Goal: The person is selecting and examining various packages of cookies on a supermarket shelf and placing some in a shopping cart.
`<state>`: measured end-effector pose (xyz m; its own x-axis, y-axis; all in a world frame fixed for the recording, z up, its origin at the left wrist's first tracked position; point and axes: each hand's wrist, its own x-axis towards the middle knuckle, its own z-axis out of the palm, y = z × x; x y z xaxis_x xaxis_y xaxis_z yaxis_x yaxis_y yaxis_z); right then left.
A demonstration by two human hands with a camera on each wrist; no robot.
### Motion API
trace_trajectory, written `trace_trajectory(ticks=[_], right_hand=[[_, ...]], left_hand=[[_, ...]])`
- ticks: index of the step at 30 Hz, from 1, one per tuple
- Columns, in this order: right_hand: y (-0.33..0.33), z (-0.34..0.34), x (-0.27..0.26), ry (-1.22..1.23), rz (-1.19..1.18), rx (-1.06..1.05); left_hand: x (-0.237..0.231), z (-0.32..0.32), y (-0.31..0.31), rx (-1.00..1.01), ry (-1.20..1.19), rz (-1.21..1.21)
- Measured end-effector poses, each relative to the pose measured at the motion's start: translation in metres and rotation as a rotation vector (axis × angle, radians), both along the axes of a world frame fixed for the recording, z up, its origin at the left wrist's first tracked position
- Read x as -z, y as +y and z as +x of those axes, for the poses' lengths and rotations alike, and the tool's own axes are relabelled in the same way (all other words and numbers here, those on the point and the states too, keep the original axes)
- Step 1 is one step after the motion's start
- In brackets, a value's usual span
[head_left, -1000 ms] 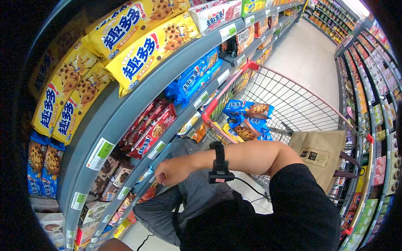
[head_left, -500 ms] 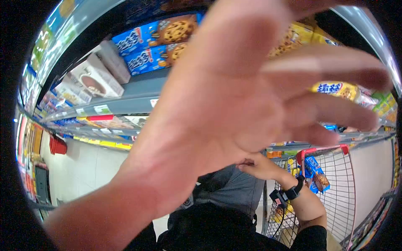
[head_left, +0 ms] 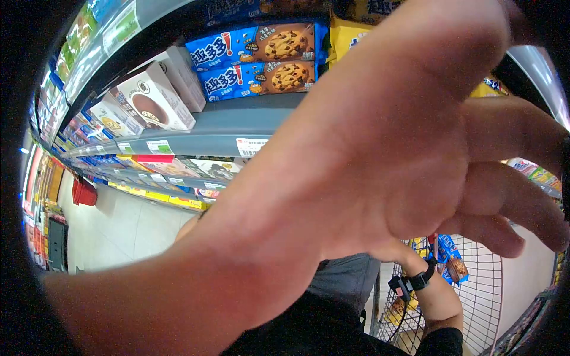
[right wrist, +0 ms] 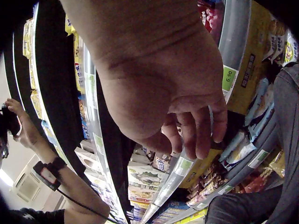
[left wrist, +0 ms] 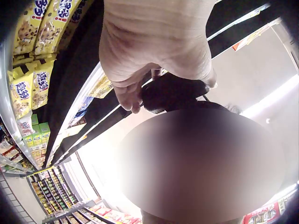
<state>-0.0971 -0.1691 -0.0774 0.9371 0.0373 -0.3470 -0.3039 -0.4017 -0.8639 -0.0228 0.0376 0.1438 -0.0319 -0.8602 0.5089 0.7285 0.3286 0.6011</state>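
Headset [left wrist: 170,95] before the shelf [head_left: 252,115], not yet let go.
Your left hand [head_left: 374,154] grips it; your right hand [right wrist: 175,100], empty and loosely curled, is near the shelf. Packets [head_left: 449,249] in the cart [head_left: 484,288] beside the shelf look already gathered.

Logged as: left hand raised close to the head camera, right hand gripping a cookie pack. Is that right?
Not quite: the right hand holds nothing; the right wrist view shows its fingers hanging loose. The left hand is raised, as logged.
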Motion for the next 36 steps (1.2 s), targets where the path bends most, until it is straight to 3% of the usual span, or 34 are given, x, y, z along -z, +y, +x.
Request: trace_trajectory(ticks=[7,11,17,28,29,30,32,36], right_hand=[[-0.004,0.007,-0.001,0.085,0.164,-0.030],[0.006,0.006,-0.033,0.096,0.032,0.014],[0.014,0.008,-0.039,0.097,-0.110,0.029],[0.012,0.002,-0.014,0.024,0.239,0.124],[0.012,0.003,-0.011,0.015,0.270,0.133],[0.006,0.003,-0.008,-0.067,0.052,0.018],[0.005,0.000,0.022,-0.095,0.154,0.100],[0.006,0.003,0.012,-0.139,0.093,0.082]], left_hand=[[0.002,0.010,-0.003,0.121,0.071,0.036],[0.003,0.013,-0.014,0.237,0.116,0.038],[0.007,0.022,-0.021,0.360,0.168,0.068],[-0.001,0.040,-0.054,0.614,0.184,0.111],[-0.002,0.038,-0.054,0.622,0.175,0.110],[-0.002,0.035,-0.054,0.613,0.156,0.087],[-0.001,0.032,-0.054,0.595,0.122,0.042],[0.001,0.027,-0.054,0.545,0.052,-0.054]])
